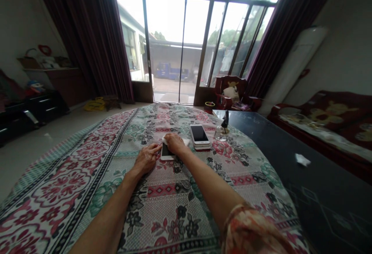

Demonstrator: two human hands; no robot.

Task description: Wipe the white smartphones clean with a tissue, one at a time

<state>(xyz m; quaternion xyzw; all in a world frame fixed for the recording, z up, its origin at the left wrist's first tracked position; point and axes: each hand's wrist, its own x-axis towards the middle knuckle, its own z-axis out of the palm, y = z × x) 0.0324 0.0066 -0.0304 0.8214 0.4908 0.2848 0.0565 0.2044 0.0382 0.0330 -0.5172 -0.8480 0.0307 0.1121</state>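
Observation:
A white smartphone (167,157) with a dark screen lies flat on the patterned tablecloth (174,192). My left hand (147,157) is at its left edge, fingers partly curled and fingertips against the side. Over the upper part of the screen, my right hand (174,144) presses a white tissue (186,141), whose end sticks out to the right. That hand hides much of the phone. Just right of it sits a small stack of white smartphones (200,134), the top one screen up. Beside the stack stands a clear bottle with a black spray top (223,128).
A dark glossy table (279,176) adjoins the cloth on the right, with a crumpled white paper (302,159) on it. A wooden chair (232,91) and a carved wooden sofa (328,118) stand beyond. Glass doors (180,52) are straight ahead.

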